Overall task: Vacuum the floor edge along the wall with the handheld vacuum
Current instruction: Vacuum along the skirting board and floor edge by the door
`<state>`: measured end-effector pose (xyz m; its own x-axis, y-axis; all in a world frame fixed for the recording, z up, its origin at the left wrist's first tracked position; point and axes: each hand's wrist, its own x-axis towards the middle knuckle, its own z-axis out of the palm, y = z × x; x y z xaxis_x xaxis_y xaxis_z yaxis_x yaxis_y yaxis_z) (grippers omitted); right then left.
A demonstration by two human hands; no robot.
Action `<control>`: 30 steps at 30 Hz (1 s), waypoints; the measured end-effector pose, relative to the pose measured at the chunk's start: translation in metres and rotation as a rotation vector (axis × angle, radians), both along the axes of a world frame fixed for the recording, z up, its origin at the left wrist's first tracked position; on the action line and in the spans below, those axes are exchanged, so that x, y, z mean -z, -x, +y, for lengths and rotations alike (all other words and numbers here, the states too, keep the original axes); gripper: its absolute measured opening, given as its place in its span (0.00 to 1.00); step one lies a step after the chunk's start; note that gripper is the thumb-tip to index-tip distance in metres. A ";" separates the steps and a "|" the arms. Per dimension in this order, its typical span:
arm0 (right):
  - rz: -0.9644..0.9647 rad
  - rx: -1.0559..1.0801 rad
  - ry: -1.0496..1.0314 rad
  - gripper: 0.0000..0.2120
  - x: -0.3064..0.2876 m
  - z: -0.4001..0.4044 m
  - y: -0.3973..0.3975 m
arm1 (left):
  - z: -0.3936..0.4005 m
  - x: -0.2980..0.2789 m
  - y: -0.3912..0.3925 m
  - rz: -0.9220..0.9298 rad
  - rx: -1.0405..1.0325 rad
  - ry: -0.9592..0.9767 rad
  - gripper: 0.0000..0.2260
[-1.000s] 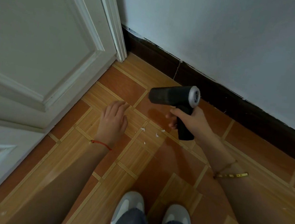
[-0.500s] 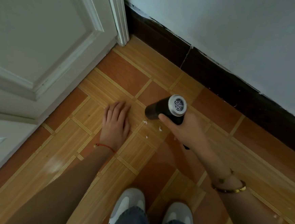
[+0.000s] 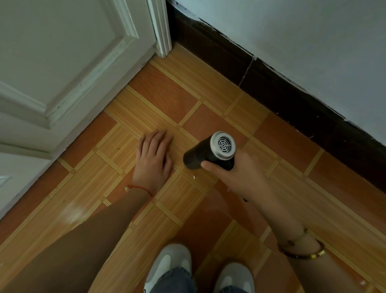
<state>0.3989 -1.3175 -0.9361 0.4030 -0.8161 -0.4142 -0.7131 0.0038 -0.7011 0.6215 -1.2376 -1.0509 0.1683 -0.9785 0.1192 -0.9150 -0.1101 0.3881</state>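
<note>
Your right hand point(image 3: 243, 173) is gripping the handheld vacuum point(image 3: 210, 151), fingers curled round its handle and the thumb lying along the black barrel. The nozzle end is pointing down at the tiled floor point(image 3: 215, 88), while the silver vented rear cap is facing up toward you. Compared with half a second ago, fewer white crumbs are lying under the nozzle; one white crumb point(image 3: 194, 176) is remaining just beside it. Your left hand point(image 3: 154, 159) is staying flat on the floor, fingers straight and together, near the white door point(image 3: 56, 54). The vacuum is sitting well apart from the dark baseboard point(image 3: 283, 95).
</note>
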 end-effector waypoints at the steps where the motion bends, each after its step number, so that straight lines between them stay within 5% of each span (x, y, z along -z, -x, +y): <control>1: -0.008 0.012 0.017 0.25 0.001 0.001 0.000 | 0.000 0.000 0.000 -0.004 0.000 -0.002 0.21; 30: 0.032 -0.093 0.036 0.31 -0.006 0.043 0.021 | -0.003 -0.001 0.009 -0.090 -0.023 -0.045 0.20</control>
